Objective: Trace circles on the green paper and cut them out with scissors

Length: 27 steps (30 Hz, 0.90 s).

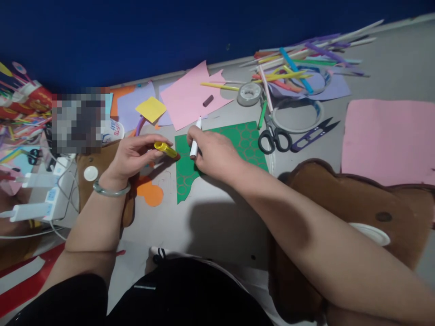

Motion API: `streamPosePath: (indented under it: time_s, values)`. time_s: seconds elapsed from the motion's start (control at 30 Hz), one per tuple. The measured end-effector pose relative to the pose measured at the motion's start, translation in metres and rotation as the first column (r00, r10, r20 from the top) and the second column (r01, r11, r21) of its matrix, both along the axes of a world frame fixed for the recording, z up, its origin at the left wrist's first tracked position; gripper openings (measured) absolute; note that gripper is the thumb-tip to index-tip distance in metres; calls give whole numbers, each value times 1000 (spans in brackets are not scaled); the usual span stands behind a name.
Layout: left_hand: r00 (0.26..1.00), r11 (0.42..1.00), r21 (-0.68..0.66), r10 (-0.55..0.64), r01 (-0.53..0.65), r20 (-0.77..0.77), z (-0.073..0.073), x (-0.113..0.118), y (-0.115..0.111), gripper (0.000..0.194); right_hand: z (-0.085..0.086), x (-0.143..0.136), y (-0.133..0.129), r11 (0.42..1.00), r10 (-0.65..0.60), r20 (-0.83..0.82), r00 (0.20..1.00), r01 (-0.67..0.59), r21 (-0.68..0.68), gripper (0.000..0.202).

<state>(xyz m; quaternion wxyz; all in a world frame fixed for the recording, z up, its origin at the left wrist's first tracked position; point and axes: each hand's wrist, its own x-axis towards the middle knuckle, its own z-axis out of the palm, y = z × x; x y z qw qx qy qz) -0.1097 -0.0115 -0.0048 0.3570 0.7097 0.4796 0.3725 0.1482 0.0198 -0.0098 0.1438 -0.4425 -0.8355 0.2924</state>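
In my left hand [131,156], the thumb and fingers pinch a short yellow tube [165,149] with a dark reddish end; its exact kind is unclear. My right hand [217,151] grips a white marker [195,144] with a brown end, its uncapped tip pointing away from me. Beneath the right hand lies green paper [246,138] covered with brown hexagon and ring outlines and cut unevenly along its near edge. A dark brown cap [208,100] rests on the pink paper [185,97] just beyond the marker.
Black-handled scissors [274,139], purple thread snips [314,136] and tape rolls [249,94] lie at the right. Paper strips [299,72] are piled behind them. Orange cutouts [149,192] sit near my left wrist. Further left are a power strip [61,190] and cables. Brown cushions flank me.
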Motion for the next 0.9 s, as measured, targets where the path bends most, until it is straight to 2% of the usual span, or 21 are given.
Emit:
streamPosePath:
  time_s: [0.37,0.9]
  values:
    - [998,998,24,52,-51,-20,-4,0,-3,24,-3,-2,3,1000,-28,-64,998,28,-12,39]
    - [998,998,49,30,-28,-47,-8,-6,-3,27,-3,-3,2,999,-35,-55,998,35,-3,40]
